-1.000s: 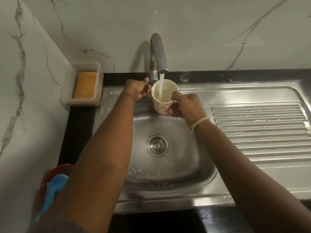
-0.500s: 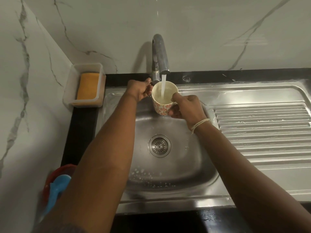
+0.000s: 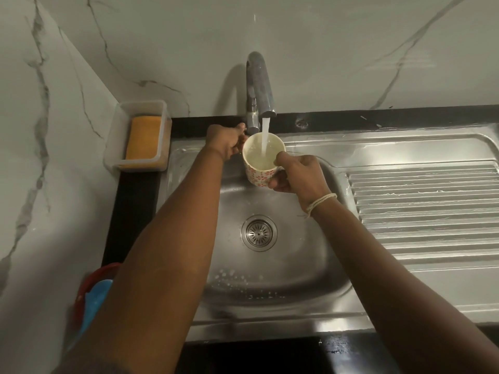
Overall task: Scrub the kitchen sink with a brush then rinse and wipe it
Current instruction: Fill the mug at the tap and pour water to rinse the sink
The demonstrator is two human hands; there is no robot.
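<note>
1. Sink: a stainless steel basin set in a dark tabletop, with its drain near the middle of the view. A ribbed draining board extends from the basin toward 3 o'clock, so the long axis of the whole unit runs from 9 to 3 o'clock.
2. Tap: rises at 12 o'clock from the drain. A stream of water falls straight from its spout.
3. Mug: white with a red flower pattern, held upright directly under the spout, above the back of the basin. The stream lands inside it.
4. Right hand: clenched around the mug from its 3 o'clock side, thumb on the rim. A pale thread circles the wrist.
5. Left hand: closed at the base of the tap, at 9 o'clock from the mug; it appears to grip the tap's control, which the fingers hide.
6. Governing relation: the basin floor lies directly beneath and toward 6 o'clock from the mug. The right hand, already bearing the water, is the nearer one for tipping it over the steel, probably as a rinse.
7. Surroundings: a clear tub containing an orange sponge stands at 10 o'clock from the drain. A blue and red object, partly hidden by the left forearm, lies at 8 o'clock. No brush can be identified with certainty.
</note>
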